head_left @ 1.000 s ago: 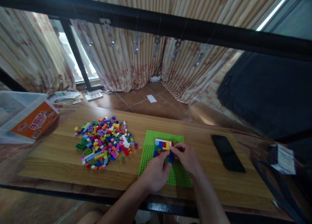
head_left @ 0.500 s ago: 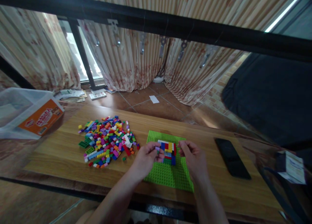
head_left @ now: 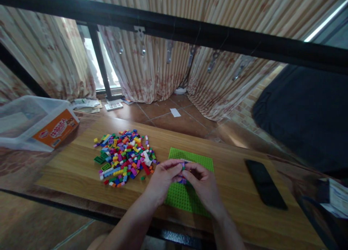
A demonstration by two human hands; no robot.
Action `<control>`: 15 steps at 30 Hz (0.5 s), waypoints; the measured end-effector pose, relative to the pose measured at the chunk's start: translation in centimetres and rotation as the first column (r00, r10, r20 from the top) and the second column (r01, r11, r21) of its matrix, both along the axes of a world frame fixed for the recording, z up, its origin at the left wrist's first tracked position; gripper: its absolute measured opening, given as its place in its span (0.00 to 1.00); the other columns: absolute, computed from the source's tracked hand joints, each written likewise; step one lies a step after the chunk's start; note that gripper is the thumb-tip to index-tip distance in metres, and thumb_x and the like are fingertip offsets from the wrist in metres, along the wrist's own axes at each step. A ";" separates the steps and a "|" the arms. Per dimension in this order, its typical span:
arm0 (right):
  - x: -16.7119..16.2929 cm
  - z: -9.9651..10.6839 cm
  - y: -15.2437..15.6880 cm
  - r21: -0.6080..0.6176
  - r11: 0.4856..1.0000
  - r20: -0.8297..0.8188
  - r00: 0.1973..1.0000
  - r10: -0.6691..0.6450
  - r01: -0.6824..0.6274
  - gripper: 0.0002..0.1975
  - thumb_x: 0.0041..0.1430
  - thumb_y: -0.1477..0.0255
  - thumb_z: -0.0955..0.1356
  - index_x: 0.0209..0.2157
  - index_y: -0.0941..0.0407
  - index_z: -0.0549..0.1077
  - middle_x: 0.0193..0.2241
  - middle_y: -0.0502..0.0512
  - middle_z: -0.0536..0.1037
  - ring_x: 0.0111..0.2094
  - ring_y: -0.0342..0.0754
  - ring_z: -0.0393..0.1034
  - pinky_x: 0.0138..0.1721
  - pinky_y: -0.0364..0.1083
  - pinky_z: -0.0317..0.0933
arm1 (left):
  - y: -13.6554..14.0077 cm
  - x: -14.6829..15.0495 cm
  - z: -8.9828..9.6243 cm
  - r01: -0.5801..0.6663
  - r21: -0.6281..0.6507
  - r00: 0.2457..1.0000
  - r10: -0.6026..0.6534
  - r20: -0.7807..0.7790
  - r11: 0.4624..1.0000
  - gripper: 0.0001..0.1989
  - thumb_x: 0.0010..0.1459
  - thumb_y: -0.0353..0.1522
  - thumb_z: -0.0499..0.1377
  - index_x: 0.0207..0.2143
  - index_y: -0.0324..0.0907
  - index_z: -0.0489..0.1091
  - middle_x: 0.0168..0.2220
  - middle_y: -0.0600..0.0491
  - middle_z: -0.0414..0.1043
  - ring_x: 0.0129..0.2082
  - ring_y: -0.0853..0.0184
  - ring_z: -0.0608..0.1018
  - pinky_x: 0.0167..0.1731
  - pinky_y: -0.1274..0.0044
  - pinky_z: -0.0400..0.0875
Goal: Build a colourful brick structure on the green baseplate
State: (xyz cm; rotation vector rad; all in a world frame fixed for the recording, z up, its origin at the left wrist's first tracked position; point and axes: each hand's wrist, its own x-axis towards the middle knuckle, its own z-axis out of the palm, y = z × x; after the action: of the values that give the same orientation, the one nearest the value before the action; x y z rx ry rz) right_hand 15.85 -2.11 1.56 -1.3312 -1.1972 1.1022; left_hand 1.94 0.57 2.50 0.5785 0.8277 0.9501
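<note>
Both my hands meet over a green studded baseplate (head_left: 182, 201). My left hand (head_left: 163, 177) is closed, pinching a small purple building brick (head_left: 183, 165) between thumb and fingers. My right hand (head_left: 202, 181) is closed too, its thumb and index fingertip against the same spot, where a tiny dark green bit shows by the purple. My fingers hide most of what they hold. Under them, the assembled coloured bricks on the plate are largely covered; only a little blue and purple (head_left: 183, 182) shows below the fingertips.
A heap of loose coloured bricks (head_left: 127, 157) lies left of the baseplate on the wooden table (head_left: 228, 206). A black phone (head_left: 265, 184) lies at the right. Beyond the left end stands a clear plastic bin (head_left: 24, 141) with an orange label. A dark rail (head_left: 163, 23) crosses above.
My hands, apart on either side of the assembled bricks before, have come together at the fingertips over them. The whole view has shifted, with objects now slightly farther right.
</note>
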 end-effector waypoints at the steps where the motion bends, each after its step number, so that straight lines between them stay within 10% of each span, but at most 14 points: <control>1: -0.2 0.1 0.0 0.000 1.000 -0.007 1.000 0.004 -0.004 0.10 0.51 0.63 0.72 0.33 0.55 0.77 0.31 0.51 0.77 0.32 0.45 0.70 0.36 0.45 0.64 | 0.0 0.0 0.0 -0.006 -0.003 1.000 0.006 -0.006 1.000 0.18 0.40 0.36 0.71 0.34 0.36 0.77 0.32 0.50 0.77 0.27 0.73 0.75 0.28 0.81 0.69; 15: -0.1 0.1 -0.3 -0.070 0.997 0.116 0.993 -0.010 0.019 0.14 0.53 0.60 0.69 0.36 0.55 0.77 0.35 0.54 0.79 0.34 0.48 0.70 0.36 0.45 0.64 | -0.3 0.3 -0.4 0.064 0.328 0.952 0.041 -0.303 0.942 0.08 0.51 0.34 0.60 0.25 0.38 0.70 0.19 0.57 0.66 0.19 0.75 0.66 0.21 0.82 0.59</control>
State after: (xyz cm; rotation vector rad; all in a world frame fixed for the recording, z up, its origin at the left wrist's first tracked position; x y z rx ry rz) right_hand 15.77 -2.45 1.69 -1.4734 -1.2401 1.0781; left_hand 2.23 0.30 2.11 1.0460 0.9423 1.0123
